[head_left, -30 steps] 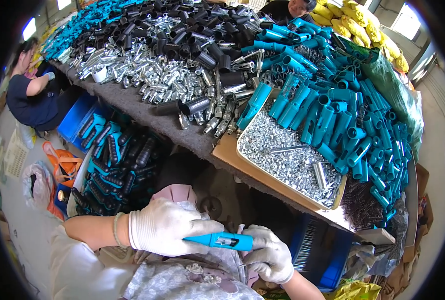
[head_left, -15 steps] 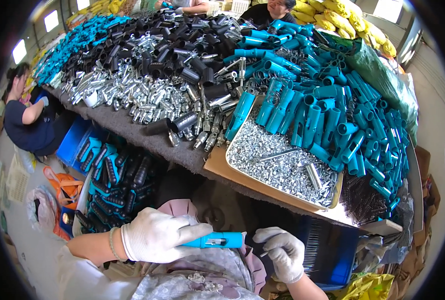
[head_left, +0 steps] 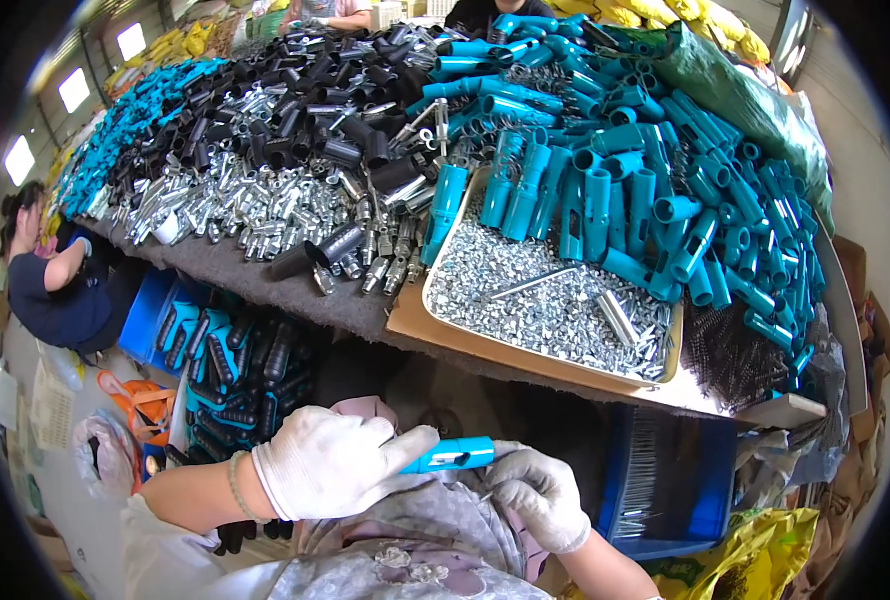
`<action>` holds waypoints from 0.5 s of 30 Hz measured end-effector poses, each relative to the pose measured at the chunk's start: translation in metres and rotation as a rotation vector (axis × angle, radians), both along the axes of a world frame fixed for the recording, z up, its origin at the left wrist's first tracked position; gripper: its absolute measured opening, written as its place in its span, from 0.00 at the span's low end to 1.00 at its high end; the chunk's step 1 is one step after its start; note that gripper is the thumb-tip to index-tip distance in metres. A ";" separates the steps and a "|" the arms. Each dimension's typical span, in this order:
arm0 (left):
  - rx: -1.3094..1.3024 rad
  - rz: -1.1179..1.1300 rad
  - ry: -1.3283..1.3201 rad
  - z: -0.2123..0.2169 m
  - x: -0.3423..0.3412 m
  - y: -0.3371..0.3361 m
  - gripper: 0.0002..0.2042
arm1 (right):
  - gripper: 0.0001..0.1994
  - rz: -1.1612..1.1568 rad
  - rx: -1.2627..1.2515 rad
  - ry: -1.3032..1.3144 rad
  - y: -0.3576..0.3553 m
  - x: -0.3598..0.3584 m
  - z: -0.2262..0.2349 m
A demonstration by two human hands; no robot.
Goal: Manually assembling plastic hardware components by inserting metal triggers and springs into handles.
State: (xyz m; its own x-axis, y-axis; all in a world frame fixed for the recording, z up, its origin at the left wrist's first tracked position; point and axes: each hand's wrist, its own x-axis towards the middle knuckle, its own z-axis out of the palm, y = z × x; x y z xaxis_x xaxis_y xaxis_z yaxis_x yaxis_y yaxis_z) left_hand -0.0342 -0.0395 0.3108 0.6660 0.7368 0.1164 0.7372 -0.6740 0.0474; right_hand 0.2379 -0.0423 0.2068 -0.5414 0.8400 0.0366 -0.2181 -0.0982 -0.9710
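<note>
A teal slotted tube (head_left: 452, 455) lies roughly level in front of me, gripped by my white-gloved left hand (head_left: 330, 462). A cut-out window in its side faces up and shows metal inside. At the tube's right end is my gloved right hand (head_left: 542, 497), with its index finger against the end and its other fingers curled in. A thin light tip seems to stick out of those curled fingers; what it belongs to is too small to make out. Beyond my hands, a shallow tray (head_left: 435, 312) of tiny metal pieces holds a metal rod (head_left: 533, 282) and a shiny metal tube (head_left: 617, 318).
Teal tubes (head_left: 655, 210) are heaped behind the tray, with dark springs (head_left: 730, 350) beside them. Metal fittings (head_left: 285, 215) and black sleeves (head_left: 340, 150) cover the table's left. Below stand blue bins (head_left: 700, 505), one with black-and-teal handles (head_left: 220, 360). A co-worker (head_left: 55, 285) sits far left.
My right hand has moved left from beside the tube to touch its right end. The left hand and tube have shifted slightly, and the tube has tilted a little. The whole view has shifted.
</note>
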 end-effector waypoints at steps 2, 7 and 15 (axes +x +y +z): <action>0.008 -0.006 -0.035 -0.005 0.004 0.006 0.18 | 0.13 -0.052 -0.011 0.021 0.003 0.001 -0.002; 0.198 -0.059 0.025 0.029 0.017 0.012 0.19 | 0.10 -0.162 0.353 0.135 0.022 0.002 0.022; 0.227 -0.048 -0.011 0.055 0.031 0.032 0.21 | 0.15 -0.308 0.394 0.100 0.039 0.002 0.031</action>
State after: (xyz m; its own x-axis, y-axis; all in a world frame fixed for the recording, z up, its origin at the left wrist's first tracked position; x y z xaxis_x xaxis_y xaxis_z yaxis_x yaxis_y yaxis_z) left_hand -0.0034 -0.0071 0.3658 0.6973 0.6587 0.2827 0.7046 -0.7023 -0.1018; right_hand 0.2397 -0.0037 0.2375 -0.2487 0.8721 0.4215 -0.2728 0.3545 -0.8944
